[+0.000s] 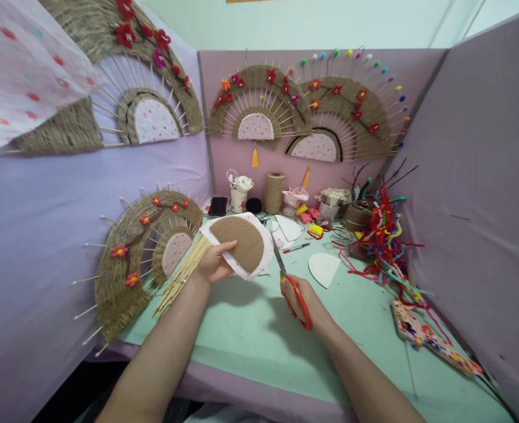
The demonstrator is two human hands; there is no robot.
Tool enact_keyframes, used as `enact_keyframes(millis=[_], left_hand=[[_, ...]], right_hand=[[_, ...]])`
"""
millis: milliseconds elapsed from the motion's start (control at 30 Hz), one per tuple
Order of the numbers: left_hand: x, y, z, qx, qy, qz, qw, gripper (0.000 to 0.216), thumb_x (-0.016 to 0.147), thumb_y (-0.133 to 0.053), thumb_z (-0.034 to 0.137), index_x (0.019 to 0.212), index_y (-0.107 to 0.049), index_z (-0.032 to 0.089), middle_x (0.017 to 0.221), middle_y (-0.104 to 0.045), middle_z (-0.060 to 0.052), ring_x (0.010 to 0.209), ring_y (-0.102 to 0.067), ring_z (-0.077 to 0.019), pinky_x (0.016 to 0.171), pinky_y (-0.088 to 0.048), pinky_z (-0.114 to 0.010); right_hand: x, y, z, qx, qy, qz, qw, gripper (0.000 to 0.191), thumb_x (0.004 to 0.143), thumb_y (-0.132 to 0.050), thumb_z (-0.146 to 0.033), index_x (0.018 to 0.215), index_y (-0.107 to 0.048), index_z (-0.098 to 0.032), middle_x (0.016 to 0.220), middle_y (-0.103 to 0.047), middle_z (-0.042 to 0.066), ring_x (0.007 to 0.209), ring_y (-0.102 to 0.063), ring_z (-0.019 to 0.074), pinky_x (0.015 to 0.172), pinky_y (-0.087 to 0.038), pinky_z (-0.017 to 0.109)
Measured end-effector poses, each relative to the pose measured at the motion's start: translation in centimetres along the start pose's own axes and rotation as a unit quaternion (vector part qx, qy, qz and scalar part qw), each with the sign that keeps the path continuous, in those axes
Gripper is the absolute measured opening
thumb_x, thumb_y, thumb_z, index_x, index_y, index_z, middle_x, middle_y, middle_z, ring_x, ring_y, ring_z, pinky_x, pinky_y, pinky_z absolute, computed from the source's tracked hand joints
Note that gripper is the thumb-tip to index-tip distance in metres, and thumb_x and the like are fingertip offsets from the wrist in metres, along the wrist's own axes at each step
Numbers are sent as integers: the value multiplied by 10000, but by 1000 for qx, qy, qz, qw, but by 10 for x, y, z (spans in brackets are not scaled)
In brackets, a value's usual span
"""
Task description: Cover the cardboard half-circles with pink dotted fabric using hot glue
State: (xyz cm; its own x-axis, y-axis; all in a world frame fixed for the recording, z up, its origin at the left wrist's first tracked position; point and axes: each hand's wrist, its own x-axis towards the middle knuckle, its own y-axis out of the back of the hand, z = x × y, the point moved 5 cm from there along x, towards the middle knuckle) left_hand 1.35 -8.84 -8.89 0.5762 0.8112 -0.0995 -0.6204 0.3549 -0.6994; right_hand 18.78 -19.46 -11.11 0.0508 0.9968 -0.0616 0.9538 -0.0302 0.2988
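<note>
My left hand (pixel 215 262) is closed on a brown cardboard half-disc (pixel 240 241) backed by pale pink fabric (pixel 265 249) that sticks out around its rim. It holds the piece above the mint-green table (pixel 250 335). My right hand (pixel 305 299) grips red-handled scissors (pixel 291 282), fingers through the loops. The blades point up toward the fabric's right edge, just beside it. A bundle of bamboo sticks (pixel 180 276) lies under my left wrist.
A finished jute fan with red flowers (pixel 140 252) leans at the left. More fans hang on the purple walls. A jute spool (pixel 275 192), a white half-disc (pixel 323 269), a red pen (pixel 297 248) and a heap of pipe cleaners (pixel 382 235) sit behind and to the right.
</note>
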Motion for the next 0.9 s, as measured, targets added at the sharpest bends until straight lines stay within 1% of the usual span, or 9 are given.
enact_keyframes(millis=[200,367,467,633,767,900], left_hand=[[-2,0,1,3,13,-5,1000,462,805,-520,166,1266,-503,142,1039,-696,-106,1096,-591,-268,1051,-331,-458],[-4,2,-1,12,38,-8,999,497,786,-547,170,1280,-490,152,1047,-695,-110,1090,-594,-283,1030,-349,-487],[-4,2,-2,16,38,-26,999,511,779,-554,159,1285,-487,159,1044,-697,-109,1097,-590,-286,1031,-348,-488],[-3,1,-4,21,24,-36,999,517,774,-550,128,1286,-487,160,1040,-701,-97,1096,-594,-268,1051,-335,-461],[-3,0,-5,26,21,-59,998,523,778,-541,121,1296,-477,152,1086,-683,-111,1109,-586,-271,1053,-333,-458],[-3,1,-5,29,17,-58,998,521,780,-538,123,1297,-477,155,1089,-683,-109,1106,-589,-270,1054,-334,-456]], right_hand=[[-1,2,3,-5,-27,4,1000,324,798,-428,-478,617,-324,-230,399,-299,-90,318,-279,70,324,-228,206],[-3,5,-1,-33,12,12,999,295,789,-442,-431,605,-366,-213,423,-331,-73,384,-301,71,385,-224,205],[-5,5,-3,-37,35,7,999,307,792,-442,-462,627,-402,-205,440,-354,-65,411,-313,76,402,-223,205],[-4,4,-1,-33,48,-3,998,339,793,-425,-501,626,-400,-207,468,-376,-53,426,-327,82,407,-231,206],[-3,4,0,-29,45,1,999,357,791,-428,-519,618,-386,-210,471,-375,-52,426,-327,81,401,-228,205],[-4,4,1,-23,29,11,999,338,789,-432,-487,602,-362,-214,454,-356,-59,415,-304,76,395,-215,205]])
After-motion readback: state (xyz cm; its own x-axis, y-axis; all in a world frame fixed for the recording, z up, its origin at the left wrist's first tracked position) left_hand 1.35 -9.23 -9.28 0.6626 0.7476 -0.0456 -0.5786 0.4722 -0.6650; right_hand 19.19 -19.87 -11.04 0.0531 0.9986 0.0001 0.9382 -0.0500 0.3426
